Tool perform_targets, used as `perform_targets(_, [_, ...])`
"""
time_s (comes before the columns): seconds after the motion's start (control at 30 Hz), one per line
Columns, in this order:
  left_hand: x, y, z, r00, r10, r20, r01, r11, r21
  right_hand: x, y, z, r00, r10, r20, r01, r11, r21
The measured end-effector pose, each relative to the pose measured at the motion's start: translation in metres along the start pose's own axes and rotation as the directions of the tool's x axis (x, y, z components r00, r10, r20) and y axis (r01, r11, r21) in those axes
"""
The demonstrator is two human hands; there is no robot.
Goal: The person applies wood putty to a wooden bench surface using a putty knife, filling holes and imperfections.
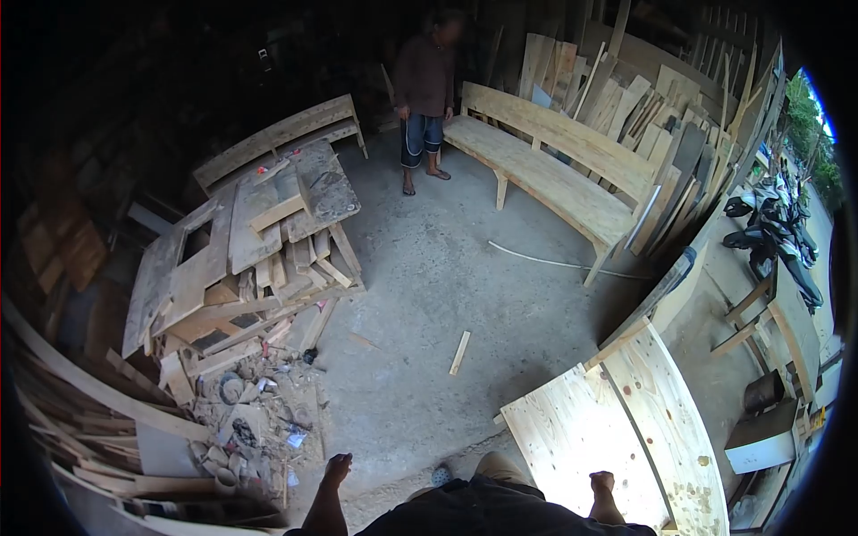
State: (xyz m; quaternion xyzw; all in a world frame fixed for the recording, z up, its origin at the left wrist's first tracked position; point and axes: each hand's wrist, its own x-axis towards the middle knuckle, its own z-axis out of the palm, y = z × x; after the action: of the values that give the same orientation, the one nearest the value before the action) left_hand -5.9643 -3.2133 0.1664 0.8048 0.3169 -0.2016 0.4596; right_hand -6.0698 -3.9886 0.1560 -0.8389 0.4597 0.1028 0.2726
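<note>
My left hand [338, 469] hangs over the concrete floor at the lower middle, fingers curled in, with nothing showing in it. To its left is a heap of rubble and scraps [246, 420]. On the other side of my body, my right hand [602, 483] is closed in a loose fist and holds nothing I can see. In this view it overlaps a pale, brightly lit wooden panel [581, 429]. Beside that panel runs a second, curved wooden board [666, 420] with dark knots.
A person [424, 98] stands at the back near a long wooden bench [536, 165]. Left of centre, a worktable [326, 192] has stacked offcuts beneath it. A wood strip [459, 353] and a thin curved strip [563, 263] lie on the floor. Planks [643, 116] lean behind the bench.
</note>
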Motion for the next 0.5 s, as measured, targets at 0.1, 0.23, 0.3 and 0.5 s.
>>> perform_targets(0.1, [0.036,0.043,-0.012,0.999,0.015,-0.044,-0.017,0.998,-0.064,0.018,-0.061,0.006,0.873,0.4,0.279,-0.423,0.906,0.025])
perform_targets(0.23, [0.106,0.076,-0.033,0.99,-0.114,-0.088,0.103,0.987,-0.122,0.076,-0.138,0.035,0.792,0.43,0.432,-0.481,0.877,0.009])
perform_targets(0.3, [0.148,0.088,-0.037,0.967,-0.228,-0.11,0.204,0.96,-0.193,0.113,-0.207,0.05,0.801,0.404,0.441,-0.464,0.885,0.032])
perform_targets(0.5, [0.251,0.137,-0.032,0.89,-0.451,-0.066,0.427,0.877,-0.221,0.312,-0.452,0.167,0.832,0.134,0.538,-0.257,0.953,0.16])
